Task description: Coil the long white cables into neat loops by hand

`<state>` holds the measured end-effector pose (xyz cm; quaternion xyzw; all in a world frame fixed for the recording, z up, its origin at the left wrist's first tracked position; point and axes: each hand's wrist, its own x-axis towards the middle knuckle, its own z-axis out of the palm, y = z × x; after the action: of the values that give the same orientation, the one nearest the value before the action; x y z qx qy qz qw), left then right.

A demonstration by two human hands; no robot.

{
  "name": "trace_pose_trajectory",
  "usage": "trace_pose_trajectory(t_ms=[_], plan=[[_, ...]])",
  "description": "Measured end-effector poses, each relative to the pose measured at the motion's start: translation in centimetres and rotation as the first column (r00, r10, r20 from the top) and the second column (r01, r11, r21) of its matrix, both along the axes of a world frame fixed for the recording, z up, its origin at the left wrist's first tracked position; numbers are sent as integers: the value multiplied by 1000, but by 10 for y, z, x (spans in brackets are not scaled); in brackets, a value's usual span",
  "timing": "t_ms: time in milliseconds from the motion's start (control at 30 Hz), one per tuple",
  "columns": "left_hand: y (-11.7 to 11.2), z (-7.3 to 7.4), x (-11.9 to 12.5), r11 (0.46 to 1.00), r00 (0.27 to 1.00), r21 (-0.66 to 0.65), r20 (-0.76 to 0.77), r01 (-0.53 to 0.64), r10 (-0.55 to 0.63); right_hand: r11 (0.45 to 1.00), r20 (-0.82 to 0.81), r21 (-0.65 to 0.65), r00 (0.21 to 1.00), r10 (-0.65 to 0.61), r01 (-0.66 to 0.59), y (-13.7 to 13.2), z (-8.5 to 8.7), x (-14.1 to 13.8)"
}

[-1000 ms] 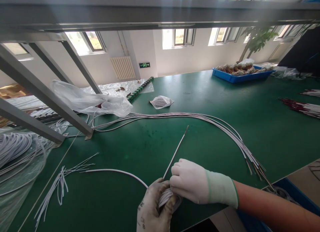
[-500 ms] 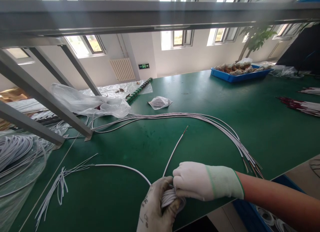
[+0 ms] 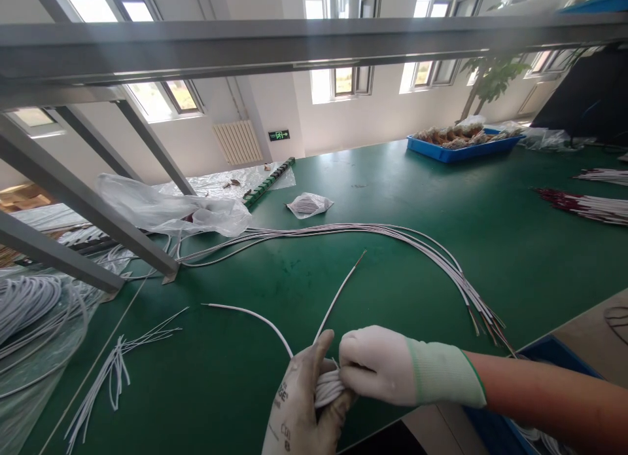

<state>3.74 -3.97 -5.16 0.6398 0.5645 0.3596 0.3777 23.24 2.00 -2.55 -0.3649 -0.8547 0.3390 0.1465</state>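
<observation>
My left hand (image 3: 307,399), in a worn grey-white glove with printing, is wrapped round a small coil of white cable (image 3: 330,388) at the bottom middle. Two cable tails rise from this coil: one bends left, the other points up and right to a bare, brownish tip. Against the coil's right side, my right hand (image 3: 375,365) is closed in a white glove with a pale green cuff. Its fingertips face away from me, so what they pinch is hidden. A thin pale tip shows between the two hands. Thin white strips (image 3: 115,370) lie loosely bunched to the left.
Long white cables (image 3: 363,228) arc across the green table (image 3: 392,281), their stripped ends at right. A grey metal frame (image 3: 122,216) stands at left beside coiled cable (image 3: 29,301). Behind are a small plastic bag (image 3: 309,206) and a blue tray (image 3: 454,155).
The coil's left tail has swung up and right, and its end now lies apart from the thin strips. My left thumb and fingers have shifted slightly on the coil; my right hand stays closed beside it.
</observation>
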Motion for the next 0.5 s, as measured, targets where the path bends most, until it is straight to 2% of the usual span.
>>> trace_pose_trajectory(t_ms=[100, 300, 400, 500], plan=[[2, 1, -3, 999, 998, 48, -55, 13, -11, 997, 25, -68, 999, 41, -39, 0, 10, 4], [3, -2, -5, 959, 974, 252, -213, 130, -76, 997, 93, -70, 995, 46, -40, 2, 18, 4], [3, -4, -6, 939, 961, 302, -262, 166, -86, 992, 65, -103, 995, 73, -66, 1, 14, 3], [3, -7, -7, 958, 969, 257, -241, 125, -62, 999, 14, 26, 1000, 20, -21, -1, 1, 0]])
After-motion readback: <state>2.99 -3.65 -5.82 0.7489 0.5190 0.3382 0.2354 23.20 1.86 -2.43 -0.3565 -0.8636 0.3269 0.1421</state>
